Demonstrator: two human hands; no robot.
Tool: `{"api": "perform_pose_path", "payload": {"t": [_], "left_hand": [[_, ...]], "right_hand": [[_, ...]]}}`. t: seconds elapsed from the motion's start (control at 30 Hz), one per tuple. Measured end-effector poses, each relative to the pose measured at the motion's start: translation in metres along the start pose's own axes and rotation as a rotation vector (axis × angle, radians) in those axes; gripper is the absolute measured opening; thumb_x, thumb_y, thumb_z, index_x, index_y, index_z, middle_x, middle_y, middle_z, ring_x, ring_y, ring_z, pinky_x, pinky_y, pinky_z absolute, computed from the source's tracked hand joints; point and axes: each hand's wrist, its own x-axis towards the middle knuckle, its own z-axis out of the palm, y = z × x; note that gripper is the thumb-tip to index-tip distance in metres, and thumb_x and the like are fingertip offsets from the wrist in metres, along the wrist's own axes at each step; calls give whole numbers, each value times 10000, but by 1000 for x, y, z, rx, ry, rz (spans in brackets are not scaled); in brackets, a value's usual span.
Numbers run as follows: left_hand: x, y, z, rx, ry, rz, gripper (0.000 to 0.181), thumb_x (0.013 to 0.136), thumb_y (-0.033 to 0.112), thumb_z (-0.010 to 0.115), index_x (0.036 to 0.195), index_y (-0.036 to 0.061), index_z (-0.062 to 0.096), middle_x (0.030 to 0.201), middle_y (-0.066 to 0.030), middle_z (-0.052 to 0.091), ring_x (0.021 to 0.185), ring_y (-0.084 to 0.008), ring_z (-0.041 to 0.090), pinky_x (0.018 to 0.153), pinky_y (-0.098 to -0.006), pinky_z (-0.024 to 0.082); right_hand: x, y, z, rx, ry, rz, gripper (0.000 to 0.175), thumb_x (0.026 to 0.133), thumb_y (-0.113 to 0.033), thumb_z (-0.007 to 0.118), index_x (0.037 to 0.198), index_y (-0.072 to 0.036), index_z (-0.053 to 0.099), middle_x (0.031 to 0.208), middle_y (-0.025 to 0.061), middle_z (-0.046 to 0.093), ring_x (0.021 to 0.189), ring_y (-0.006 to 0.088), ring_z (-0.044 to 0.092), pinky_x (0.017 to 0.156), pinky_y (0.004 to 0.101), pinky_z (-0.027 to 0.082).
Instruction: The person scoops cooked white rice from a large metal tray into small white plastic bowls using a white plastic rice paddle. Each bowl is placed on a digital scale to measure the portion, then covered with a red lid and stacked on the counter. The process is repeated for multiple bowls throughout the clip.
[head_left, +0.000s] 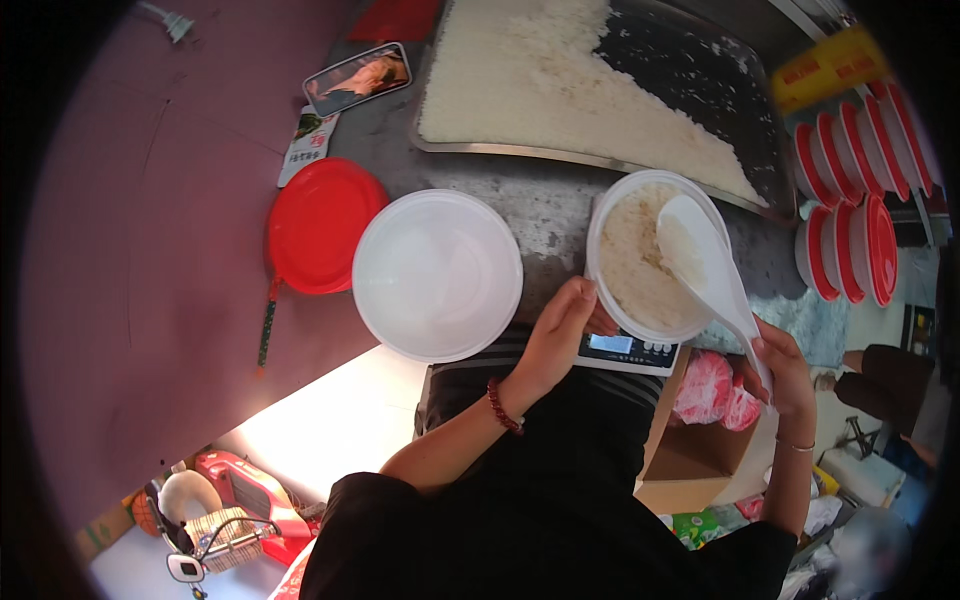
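Note:
My right hand (787, 371) grips the handle of a white plastic rice spoon (720, 274). The spoon's broad end rests over cooked rice (634, 262) in a round white plastic bowl (596, 247). That bowl is on a digital kitchen scale (630, 356), whose lit display shows at its near side. With its fingers against the bowl's near left side, my left hand (562, 326) holds the bowl. Left of it stands a second white plastic bowl (439, 274) with no rice visible inside. Behind the bowls, a large metal tray (525, 152) holds spread rice, its dark bottom bare at the right.
Red round lids (326, 225) lie at the left, near a phone (358, 79) and a printed packet (307, 142). Several red-lidded containers (847, 247) are stacked at the right. Under the table edge is a cardboard box (686, 457) with pink plastic-wrapped items (705, 390).

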Motion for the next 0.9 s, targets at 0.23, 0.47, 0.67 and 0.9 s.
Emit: {"api": "perform_pose_path", "payload": {"t": [0.23, 0.47, 0.67, 0.9], "left_hand": [[-4, -6, -2, -20, 17, 4, 254, 922, 240, 309, 858, 33, 441, 724, -53, 538, 677, -113, 547, 658, -235, 449], [-9, -7, -1, 29, 4, 8, 259, 921, 244, 308, 859, 27, 435, 726, -53, 534, 675, -111, 544, 650, -234, 448], [-19, -4, -1, 62, 16, -1, 224, 920, 208, 310, 889, 25, 436, 744, -66, 541, 697, -131, 547, 682, -252, 440], [-20, -6, -5, 138, 25, 27, 215, 916, 194, 320, 861, 27, 444, 744, -59, 540, 685, -125, 542, 651, -236, 423]], "right_hand": [[17, -30, 15, -35, 1, -115, 380, 840, -135, 448, 1197, -9, 411, 478, 34, 445, 311, 80, 356, 302, 201, 295], [111, -100, 68, -348, 18, -453, 429, 837, -137, 449, 1252, -69, 369, 550, 16, 464, 427, 60, 408, 415, 180, 337], [169, -112, 93, -1248, 323, -798, 454, 807, -89, 472, 1242, -195, 396, 790, 53, 591, 578, 104, 499, 565, 235, 429], [139, -102, 54, -787, 179, -774, 446, 793, -24, 472, 1208, -187, 460, 748, 2, 545, 579, 45, 435, 481, 185, 384]]}}
